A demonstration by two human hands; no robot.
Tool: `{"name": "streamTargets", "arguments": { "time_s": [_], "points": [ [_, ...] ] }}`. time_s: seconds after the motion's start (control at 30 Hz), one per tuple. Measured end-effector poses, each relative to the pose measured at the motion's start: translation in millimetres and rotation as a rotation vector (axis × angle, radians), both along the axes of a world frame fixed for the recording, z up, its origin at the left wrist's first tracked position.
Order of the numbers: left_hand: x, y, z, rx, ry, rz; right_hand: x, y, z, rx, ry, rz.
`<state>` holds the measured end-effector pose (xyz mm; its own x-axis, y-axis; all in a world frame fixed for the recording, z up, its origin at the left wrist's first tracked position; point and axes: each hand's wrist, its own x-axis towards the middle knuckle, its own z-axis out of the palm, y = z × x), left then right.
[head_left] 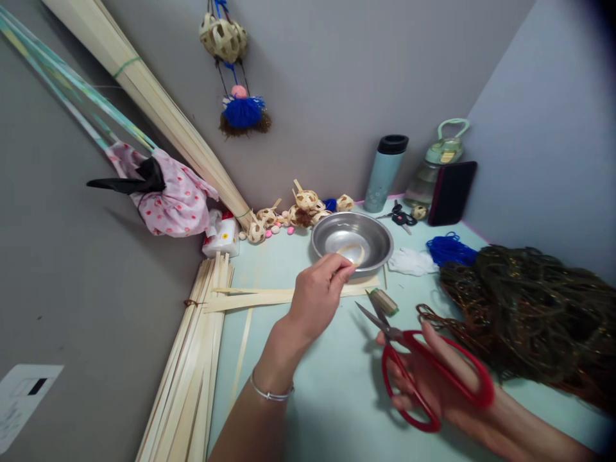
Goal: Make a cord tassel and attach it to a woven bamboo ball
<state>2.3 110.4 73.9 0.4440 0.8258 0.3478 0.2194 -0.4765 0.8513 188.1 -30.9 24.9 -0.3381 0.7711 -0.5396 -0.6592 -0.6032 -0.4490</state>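
My left hand [320, 292], a bracelet on its wrist, pinches a small curled pale strip [359, 251] at the near rim of a metal bowl [316, 247]. To its right, my right hand [423, 378] is wrapped round the handles of red-handled scissors [394, 333]. The scissor blades are parted and point up and left, near a spool of thread [384, 301]. Flat pale strips [260, 299] lie on the table [327, 398] behind and left of my left hand.
Strip bundle [192, 359] at left. Woven balls [305, 200] and beads sit behind; a blue tumbler [385, 173], bottle [423, 179] and phone [452, 192] stand at back right. White cloth [412, 261], blue yarn [450, 249] and dark yarn [534, 314] lie right. Pink bag [173, 196] hangs upper left.
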Motion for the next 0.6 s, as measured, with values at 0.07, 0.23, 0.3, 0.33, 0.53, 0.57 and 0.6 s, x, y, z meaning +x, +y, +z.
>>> {"name": "streamTargets", "arguments": {
  "time_s": [0.07,0.23,0.3,0.33,0.53,0.57,0.6],
  "points": [
    [1,-3,4.5,-0.036,-0.013,-0.05,-6,8,5.0,0.019,-0.032,-0.026],
    [4,-11,16.3,-0.152,-0.027,-0.223,-11,19,6.4,0.132,-0.138,-0.019],
    [5,-13,19.2,-0.171,-0.022,-0.25,-11,21,7.8,0.174,-0.19,0.011],
    [5,-14,20.2,-0.185,-0.022,-0.267,-11,22,8.6,0.183,-0.216,0.022],
    [3,-16,25.1,-0.331,-0.079,-0.367,-8,25,2.3,0.217,-0.364,0.077],
    [1,-16,26.3,-0.338,-0.082,-0.349,-7,25,0.4,0.23,-0.373,0.092],
    [0,-15,27.5,-0.34,-0.08,-0.326,-5,25,-1.2,0.248,-0.379,0.105]
  ]
}}
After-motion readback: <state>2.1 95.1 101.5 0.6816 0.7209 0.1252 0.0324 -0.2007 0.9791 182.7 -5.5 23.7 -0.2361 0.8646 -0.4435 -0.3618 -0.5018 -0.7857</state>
